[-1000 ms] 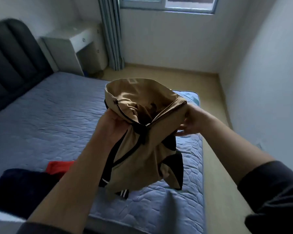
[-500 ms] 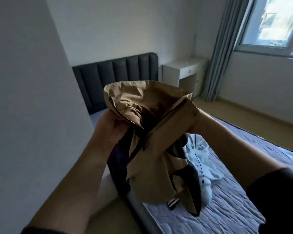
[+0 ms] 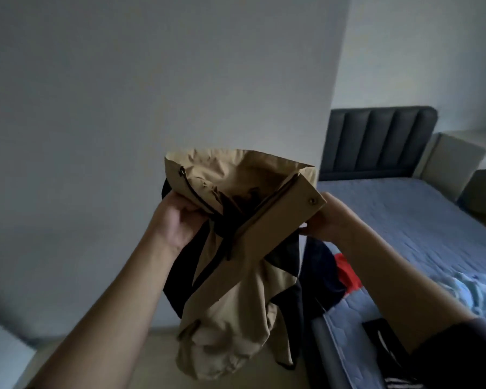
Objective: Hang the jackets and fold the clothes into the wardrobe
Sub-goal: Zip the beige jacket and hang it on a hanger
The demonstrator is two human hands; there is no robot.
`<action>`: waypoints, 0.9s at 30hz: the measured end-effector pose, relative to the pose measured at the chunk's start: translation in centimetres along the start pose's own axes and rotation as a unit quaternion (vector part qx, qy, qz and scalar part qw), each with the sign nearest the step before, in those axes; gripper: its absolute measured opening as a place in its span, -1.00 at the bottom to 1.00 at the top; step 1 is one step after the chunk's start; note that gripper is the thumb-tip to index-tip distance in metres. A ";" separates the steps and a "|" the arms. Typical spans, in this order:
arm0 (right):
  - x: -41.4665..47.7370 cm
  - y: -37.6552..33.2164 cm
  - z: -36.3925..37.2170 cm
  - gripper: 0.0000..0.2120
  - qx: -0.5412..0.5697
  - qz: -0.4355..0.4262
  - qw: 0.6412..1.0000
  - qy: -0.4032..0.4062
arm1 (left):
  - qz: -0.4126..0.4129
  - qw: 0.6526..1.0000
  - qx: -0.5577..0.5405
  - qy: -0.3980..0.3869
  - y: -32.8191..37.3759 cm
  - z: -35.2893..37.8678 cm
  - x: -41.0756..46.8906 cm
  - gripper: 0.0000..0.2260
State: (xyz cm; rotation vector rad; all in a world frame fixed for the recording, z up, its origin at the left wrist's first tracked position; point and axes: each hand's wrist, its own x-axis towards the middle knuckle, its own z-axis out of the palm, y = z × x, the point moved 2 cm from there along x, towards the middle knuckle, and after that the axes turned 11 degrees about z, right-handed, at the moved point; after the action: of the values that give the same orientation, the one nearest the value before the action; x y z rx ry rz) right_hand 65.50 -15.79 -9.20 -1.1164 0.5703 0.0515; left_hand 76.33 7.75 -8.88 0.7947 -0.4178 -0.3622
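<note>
A tan jacket (image 3: 236,299) with black panels and a zip hangs in the air in front of a plain white wall. My left hand (image 3: 177,220) grips its collar on the left side. My right hand (image 3: 324,220) pinches the front flap with the snap button on the right. The collar opening faces me and the body and sleeves dangle below. Dark navy and red clothes (image 3: 334,273) lie on the bed behind the jacket, partly hidden by it.
The bed (image 3: 413,220) with a blue quilted cover and dark padded headboard (image 3: 376,141) fills the right side. A white bedside unit (image 3: 460,161) stands by the headboard. Light blue fabric (image 3: 477,293) lies on the bed at the right edge. Pale floor shows below the jacket.
My view has swung left, from the window side to the white wall, so the bed now sits at the right. Both hands keep the same hold on the jacket.
</note>
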 end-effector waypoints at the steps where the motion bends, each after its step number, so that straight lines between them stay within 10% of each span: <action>1: 0.5 1.0 1.8 -0.77 -0.012 0.009 1.000 -0.021 | 0.016 1.000 0.009 0.022 1.7 -1.8 -1.2 -0.65; 16: 4.5 13.1 32.9 -0.78 -0.131 0.113 0.932 -0.319 | 0.251 0.944 -0.072 0.200 18.2 -17.9 -22.0 -0.65; 27: -2.1 26.1 50.8 -0.75 -0.321 0.193 0.822 -0.429 | 0.442 0.704 -0.008 0.557 22.5 -21.9 -40.5 -0.65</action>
State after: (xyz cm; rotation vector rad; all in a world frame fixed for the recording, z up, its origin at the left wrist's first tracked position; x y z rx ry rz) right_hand 76.09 40.12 -14.17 -1.4500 -0.0809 1.1236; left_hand 55.73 54.31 -14.86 0.5768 0.3927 1.0233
